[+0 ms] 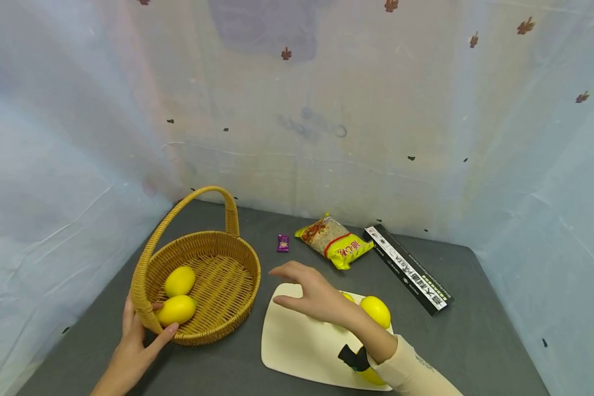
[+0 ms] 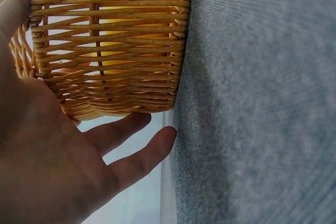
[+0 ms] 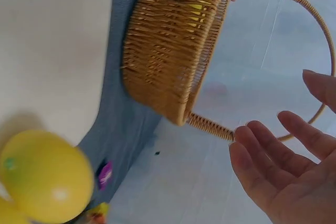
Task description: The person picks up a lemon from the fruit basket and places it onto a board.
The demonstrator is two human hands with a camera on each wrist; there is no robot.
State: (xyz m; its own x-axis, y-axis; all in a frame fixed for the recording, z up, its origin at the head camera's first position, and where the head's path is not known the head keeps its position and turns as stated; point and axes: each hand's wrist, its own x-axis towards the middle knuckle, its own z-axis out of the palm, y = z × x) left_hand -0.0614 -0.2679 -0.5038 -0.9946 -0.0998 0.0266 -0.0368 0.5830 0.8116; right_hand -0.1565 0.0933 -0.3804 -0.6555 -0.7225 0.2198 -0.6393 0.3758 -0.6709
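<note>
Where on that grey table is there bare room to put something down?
Bare table lies right of the black pasta box, and in front of the basket, between the left hand and cream board. Crowded: the board's right side, with yellow fruit, and the basket's left, with two more.

"What sort of place are you in?"

"A screened-off booth, by the look of it. Pale, creased sheeting [image 1: 297, 110] rises behind my grey table [image 1: 218, 374] and along both its sides, with small brown leaf shapes [image 1: 526, 25] scattered over it."

"Not a kitchen, then?"

"The goods in front of me would suit one: a wicker basket [image 1: 227, 283], lemons [image 1: 375, 312], a pale board [image 1: 297, 346], a yellow food packet [image 1: 322, 239] and a box marked PASTA [image 1: 408, 269]. But the sheeting hides whatever lies beyond, so I can't tell whether a home, a lab or a studio surrounds it."
</note>
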